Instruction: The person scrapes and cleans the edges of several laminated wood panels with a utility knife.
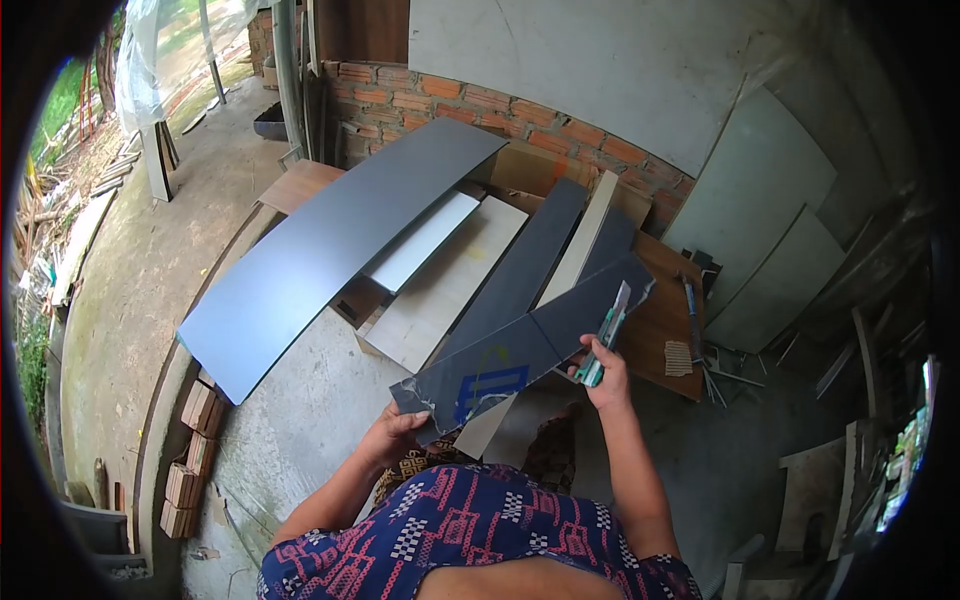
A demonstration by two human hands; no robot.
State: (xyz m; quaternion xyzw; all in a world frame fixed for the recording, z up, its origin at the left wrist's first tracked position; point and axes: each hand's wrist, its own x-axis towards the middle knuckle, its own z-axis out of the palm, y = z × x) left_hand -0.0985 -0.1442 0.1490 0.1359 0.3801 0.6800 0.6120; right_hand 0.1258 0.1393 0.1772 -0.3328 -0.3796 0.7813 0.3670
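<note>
My left hand (393, 432) grips the near left end of a long dark laminate strip (520, 350) with a blue mark on it. The strip runs up and to the right in front of me. Along the strip's right edge, my right hand (600, 370) holds a green-handled cutter (606, 340), blade end pointing up. Part of the strip's near end is hidden by my left fingers.
A long dark grey panel (330, 240), pale boards (450, 280) and dark strips (525, 265) lie on the concrete floor. A brown board (665, 320) with small tools sits to the right. Brick wall (480, 105) behind, grey sheets (760, 180) lean right, bricks (195, 440) edge the left.
</note>
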